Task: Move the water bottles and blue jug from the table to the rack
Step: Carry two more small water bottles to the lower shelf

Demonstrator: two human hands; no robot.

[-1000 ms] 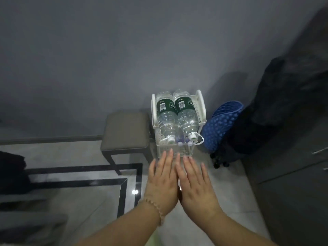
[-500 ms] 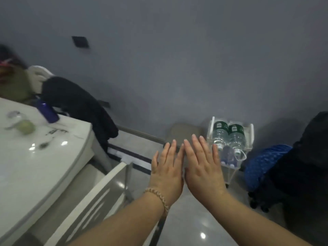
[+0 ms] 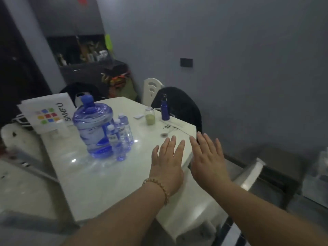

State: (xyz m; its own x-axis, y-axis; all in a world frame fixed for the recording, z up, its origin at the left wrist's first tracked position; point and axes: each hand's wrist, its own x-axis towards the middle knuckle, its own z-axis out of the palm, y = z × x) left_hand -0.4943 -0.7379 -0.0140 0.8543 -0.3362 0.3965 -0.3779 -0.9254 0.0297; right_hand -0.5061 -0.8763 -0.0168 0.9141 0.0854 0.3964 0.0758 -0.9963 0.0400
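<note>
Paper bag (image 3: 48,112) was seen at the far left of the tabletop (image 3: 106,178). Just right of it the blue jug (image 3: 94,128) was stood upright, with the water bottles (image 3: 121,135), perhaps four in the blur, clustered close against its right side. Further right, the left hand (image 3: 167,162) and right hand (image 3: 207,160) were held flat over the tabletop's edge, fingers straight and spread, nothing gripped.

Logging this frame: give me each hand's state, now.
Left hand: open, fingers straight, holding nothing.
Right hand: open, fingers straight, holding nothing.
</note>
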